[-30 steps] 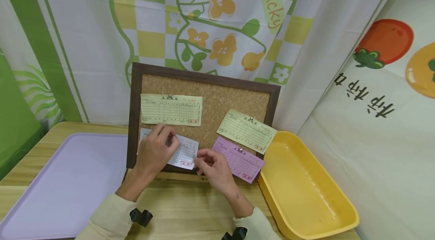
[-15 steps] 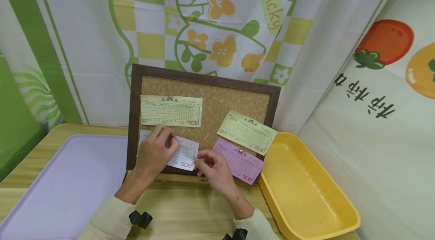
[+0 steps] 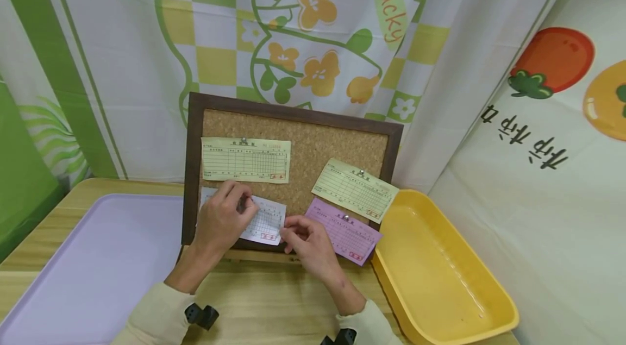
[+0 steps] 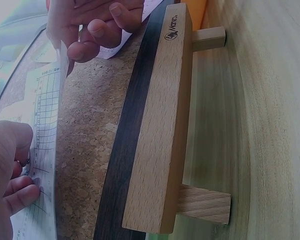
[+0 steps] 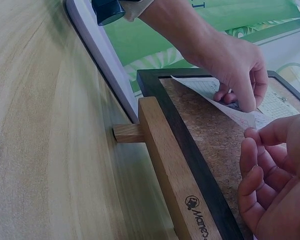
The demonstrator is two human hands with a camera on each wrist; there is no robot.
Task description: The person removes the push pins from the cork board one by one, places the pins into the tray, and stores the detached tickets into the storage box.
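Observation:
A brown-framed cork board (image 3: 313,138) leans on a wooden stand (image 5: 165,170). My left hand (image 3: 222,214) lies over a pale blue-white receipt slip (image 3: 266,220) at the board's lower left. Its thumb and index finger pinch what looks like a small pushpin, mostly hidden, at the slip's upper part. My right hand (image 3: 310,244) pinches the slip's right edge near the bottom corner. In the right wrist view that corner stands away from the cork. Two yellow slips, one upper left (image 3: 244,159) and one right (image 3: 354,190), and a purple slip (image 3: 342,231) hang from silver pins.
On the wooden table (image 3: 264,301), a lilac tray (image 3: 112,258) is left of the board. A deep yellow bin (image 3: 440,274) stands at the right, its back corner close to the board. A patterned curtain (image 3: 215,24) hangs behind.
Both hands keep their places on the pale slip. The whole head view has shifted very slightly; nothing else visibly differs.

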